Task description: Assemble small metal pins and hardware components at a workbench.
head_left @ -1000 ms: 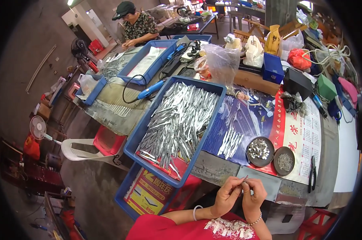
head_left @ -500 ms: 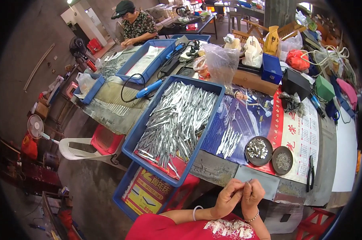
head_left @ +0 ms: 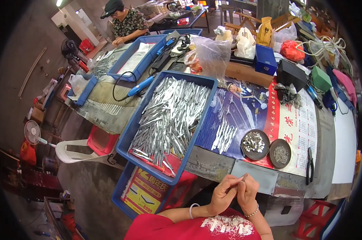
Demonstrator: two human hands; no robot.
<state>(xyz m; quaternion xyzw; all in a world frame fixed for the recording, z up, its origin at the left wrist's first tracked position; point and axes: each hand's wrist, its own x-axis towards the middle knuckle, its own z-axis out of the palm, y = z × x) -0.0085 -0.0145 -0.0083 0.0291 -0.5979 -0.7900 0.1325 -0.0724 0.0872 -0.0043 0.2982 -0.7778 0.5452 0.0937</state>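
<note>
My left hand (head_left: 224, 194) and my right hand (head_left: 248, 190) meet close to my chest, below the table's front edge. Between their fingertips they pinch a small thin metal piece (head_left: 243, 176). Just ahead of them lies a grey metal plate (head_left: 254, 176). Beyond it sit two round dark dishes, one (head_left: 255, 143) holding shiny small parts, the other (head_left: 280, 153) holding finer grey bits. A small heap of loose metal strips (head_left: 224, 136) lies on the printed blue sheet. A big blue tray (head_left: 141, 120) full of several long metal strips stands to the left.
Black pliers (head_left: 310, 164) lie at the right on a calendar sheet. A blue handheld tool (head_left: 140, 87) with a black cord lies behind the tray. Another person (head_left: 124, 22) works at the far end. A white plastic chair (head_left: 75, 149) and a red crate (head_left: 102, 140) stand on the left.
Both hands stayed together at the same spot, shifting slightly as the fingers work the small piece. The rest of the table looks unchanged.
</note>
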